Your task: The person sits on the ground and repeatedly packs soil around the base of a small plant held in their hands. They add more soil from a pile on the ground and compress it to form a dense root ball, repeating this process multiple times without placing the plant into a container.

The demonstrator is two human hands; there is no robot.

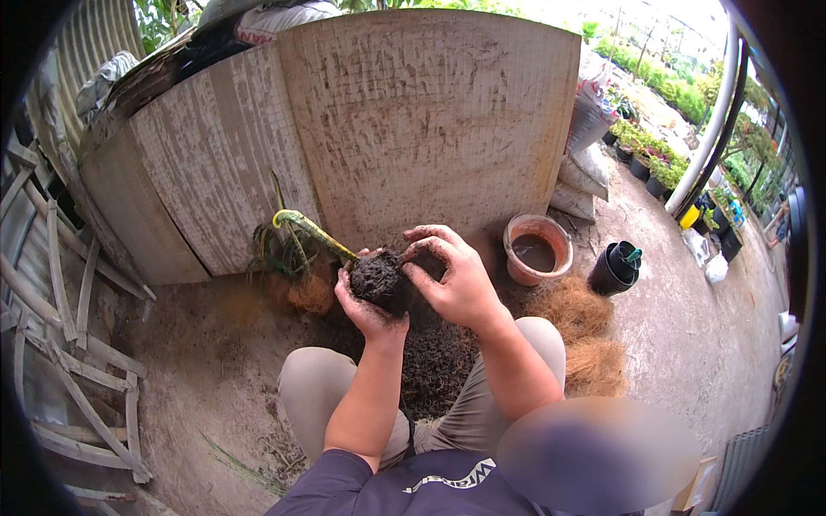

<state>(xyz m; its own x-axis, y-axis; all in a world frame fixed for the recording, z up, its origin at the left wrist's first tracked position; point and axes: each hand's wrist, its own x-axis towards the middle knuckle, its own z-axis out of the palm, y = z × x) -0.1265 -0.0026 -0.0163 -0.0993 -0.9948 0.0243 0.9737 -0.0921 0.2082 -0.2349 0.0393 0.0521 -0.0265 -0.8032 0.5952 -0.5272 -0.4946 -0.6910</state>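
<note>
My left hand (372,316) is wrapped around the dark, soil-covered root ball (379,283) of a plant, cupping it from below and the left. From the root ball a long yellow-green leaf (320,234) slants up to the left, its tip curled over. On the right side of the root ball, my right hand (451,273) pinches at the soil with bent thumb and fingers. Both hands are smeared with soil. Under them, between my knees, lies a heap of dark potting mix (437,365).
A terracotta-coloured pot (564,251) and black nested pots (613,270) stand to the right, near brown coconut fibre (594,365). Another leafy plant (288,249) leans by the wooden boards (430,112) ahead. A wooden slat frame (82,361) stands left; sacks (585,172) are stacked behind right.
</note>
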